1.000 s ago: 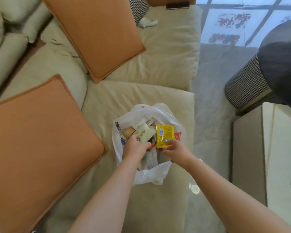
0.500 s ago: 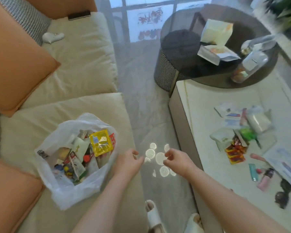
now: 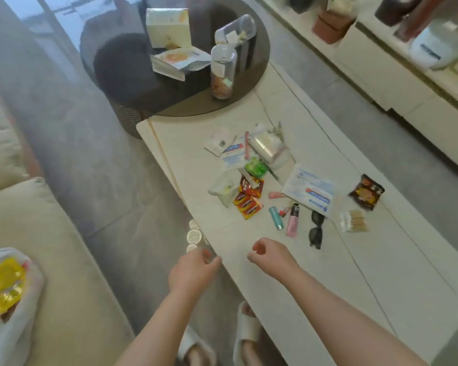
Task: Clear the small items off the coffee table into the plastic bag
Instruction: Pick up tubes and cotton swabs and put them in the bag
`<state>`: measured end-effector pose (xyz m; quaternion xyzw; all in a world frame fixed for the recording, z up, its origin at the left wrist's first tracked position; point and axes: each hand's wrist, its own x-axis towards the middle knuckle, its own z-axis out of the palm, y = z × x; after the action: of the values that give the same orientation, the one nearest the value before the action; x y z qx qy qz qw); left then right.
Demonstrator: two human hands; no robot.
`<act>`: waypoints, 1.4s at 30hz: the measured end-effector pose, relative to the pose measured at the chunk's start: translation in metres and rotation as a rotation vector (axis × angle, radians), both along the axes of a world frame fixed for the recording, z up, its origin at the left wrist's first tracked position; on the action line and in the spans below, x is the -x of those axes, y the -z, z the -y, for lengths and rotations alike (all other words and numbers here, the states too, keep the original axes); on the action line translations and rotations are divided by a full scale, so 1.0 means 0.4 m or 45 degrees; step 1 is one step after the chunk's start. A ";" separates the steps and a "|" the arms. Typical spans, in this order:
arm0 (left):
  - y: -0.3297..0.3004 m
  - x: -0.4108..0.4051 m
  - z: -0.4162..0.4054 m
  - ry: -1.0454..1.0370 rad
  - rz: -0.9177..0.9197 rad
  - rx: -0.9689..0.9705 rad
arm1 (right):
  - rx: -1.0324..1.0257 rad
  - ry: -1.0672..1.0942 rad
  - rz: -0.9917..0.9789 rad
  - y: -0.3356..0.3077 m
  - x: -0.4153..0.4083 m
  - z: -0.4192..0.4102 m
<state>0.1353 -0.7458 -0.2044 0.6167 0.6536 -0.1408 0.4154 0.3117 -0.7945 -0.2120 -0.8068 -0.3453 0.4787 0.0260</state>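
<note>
The cream coffee table [image 3: 368,260] carries several small items: red and orange sachets [image 3: 249,199], a green packet [image 3: 255,166], a pink tube [image 3: 292,220], a teal tube [image 3: 275,217], black sunglasses [image 3: 316,228], a white and blue packet [image 3: 311,190], a dark snack bag [image 3: 366,191]. The white plastic bag [image 3: 13,326] lies on the sofa at the lower left, a yellow packet [image 3: 3,286] showing inside. My left hand [image 3: 193,270] hovers at the table's near edge, fingers loosely curled, empty. My right hand [image 3: 271,256] is over the table, also curled and empty.
A round dark glass side table [image 3: 132,72] at the back holds a box, pouches and two clear jars. The beige sofa [image 3: 56,260] is on the left, grey floor between it and the table. A white cabinet runs along the right. My slippered feet are below.
My view has swung right from the bag on the sofa to the coffee table. Both hands have left the bag and moved to the table's near edge, holding nothing.
</note>
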 end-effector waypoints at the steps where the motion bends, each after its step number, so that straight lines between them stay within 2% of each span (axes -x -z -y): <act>1: 0.002 -0.043 0.009 0.033 0.003 0.007 | 0.014 0.032 0.004 0.004 -0.043 0.021; 13: 0.106 -0.456 0.083 0.353 -0.018 0.101 | 0.077 0.360 0.104 0.105 -0.451 0.237; 21: 0.218 -0.660 0.064 0.575 0.016 0.050 | 0.092 0.499 0.284 0.214 -0.623 0.264; 28: 0.364 -0.839 -0.009 0.781 0.104 -0.221 | 0.060 0.493 0.424 0.340 -0.738 0.211; 33: 0.479 -0.915 -0.051 1.061 -0.018 -0.467 | 0.014 0.495 0.552 0.432 -0.784 0.170; 36: 0.520 -0.924 -0.067 1.086 -0.063 -0.542 | 0.027 0.530 0.588 0.481 -0.792 0.160; 42: 0.555 -0.915 -0.101 1.075 0.066 -0.692 | 0.070 0.549 0.780 0.501 -0.775 0.150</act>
<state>0.5011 -0.7055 -0.4262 0.9167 0.3494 -0.1057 0.1626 0.6217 -0.8544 -0.4126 -0.9672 -0.1463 0.2077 0.0002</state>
